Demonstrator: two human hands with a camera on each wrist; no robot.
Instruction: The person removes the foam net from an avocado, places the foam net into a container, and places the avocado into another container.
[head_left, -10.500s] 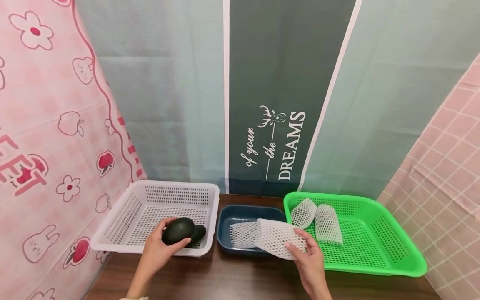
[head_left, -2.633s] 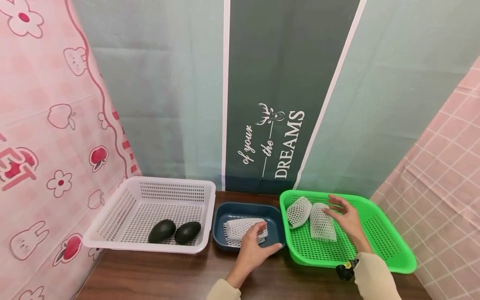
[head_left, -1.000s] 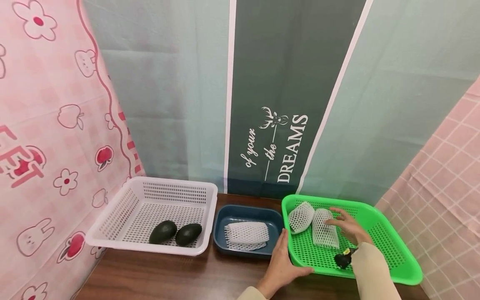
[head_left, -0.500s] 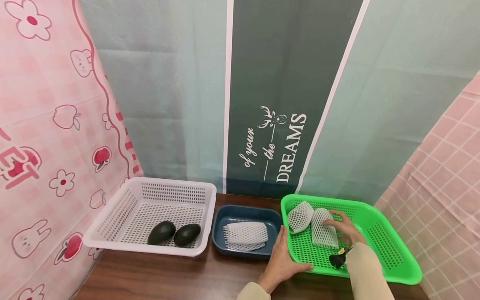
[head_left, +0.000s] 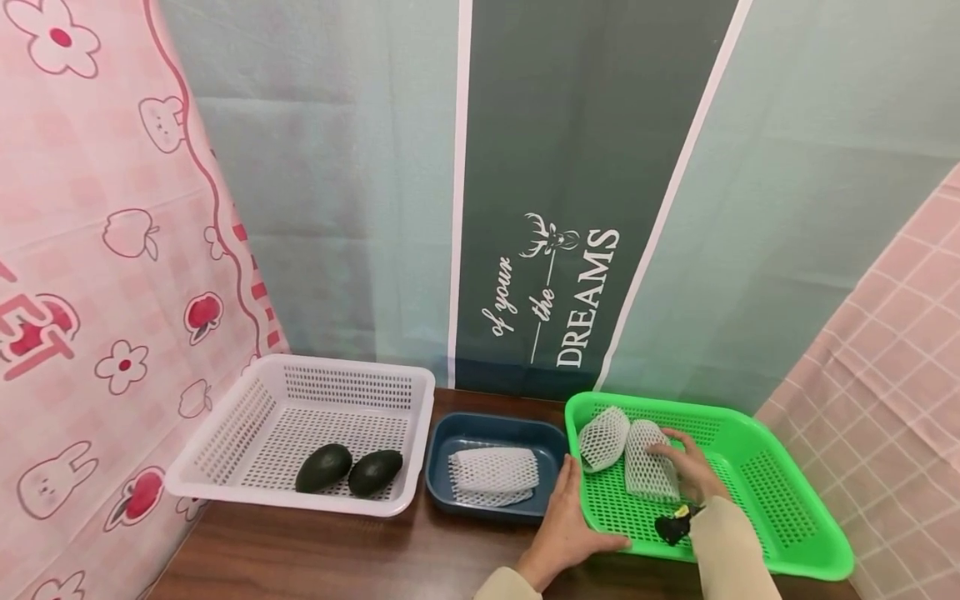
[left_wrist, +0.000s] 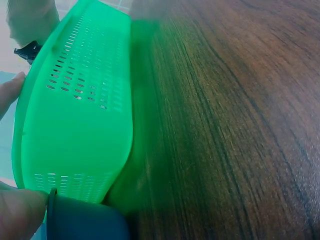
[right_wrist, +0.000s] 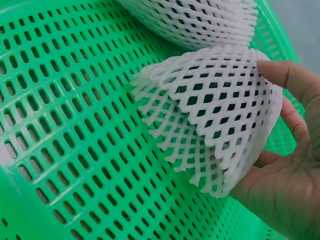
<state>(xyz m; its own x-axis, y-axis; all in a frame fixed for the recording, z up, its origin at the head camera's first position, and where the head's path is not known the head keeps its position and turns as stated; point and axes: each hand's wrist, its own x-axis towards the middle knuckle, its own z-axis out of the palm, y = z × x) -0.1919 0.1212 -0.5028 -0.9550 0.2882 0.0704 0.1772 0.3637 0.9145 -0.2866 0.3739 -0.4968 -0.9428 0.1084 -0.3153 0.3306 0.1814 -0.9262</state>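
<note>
Pinching the net (head_left: 648, 475) with right grip (head_left: 693, 472) — probably light, springy, over a firmer dark filling (right_wrist: 208, 98), best cupped where fullest — and resting straight-fingered left grip (head_left: 566, 525) on the basket (head_left: 795, 475).

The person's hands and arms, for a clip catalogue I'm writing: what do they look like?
The left hand and right hand are bare, without gloves. The left sleeve and right sleeve look plain cream; at the end of the latter sits a small black device with a yellow patch.
</note>
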